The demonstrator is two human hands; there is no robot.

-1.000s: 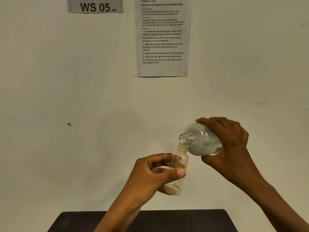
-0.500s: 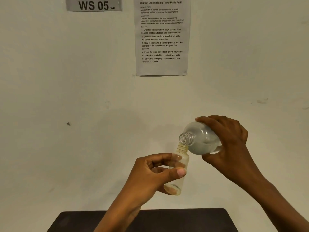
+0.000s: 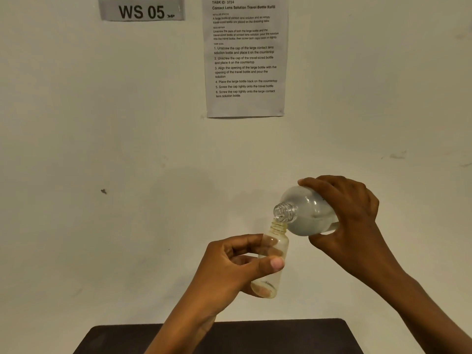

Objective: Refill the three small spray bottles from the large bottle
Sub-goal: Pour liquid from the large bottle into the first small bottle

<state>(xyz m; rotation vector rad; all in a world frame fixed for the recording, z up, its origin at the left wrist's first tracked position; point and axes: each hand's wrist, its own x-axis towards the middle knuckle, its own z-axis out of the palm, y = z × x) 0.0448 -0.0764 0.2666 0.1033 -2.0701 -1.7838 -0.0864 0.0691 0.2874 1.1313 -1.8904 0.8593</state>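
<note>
My left hand grips a small clear bottle with its cap off, held nearly upright in front of the wall. My right hand holds the large frosted bottle tipped over to the left, its open threaded neck resting right above the small bottle's mouth. A little yellowish liquid sits in the bottom of the small bottle. Whitish liquid lies along the lower side of the large bottle. No other small bottles or caps are in view.
A dark tabletop shows at the bottom edge, below both hands. Behind them is a pale wall with a printed instruction sheet and a "WS 05" sign.
Both hands keep nearly the same pose, with the large bottle still tipped at the small bottle's mouth. The view has shifted only slightly.
</note>
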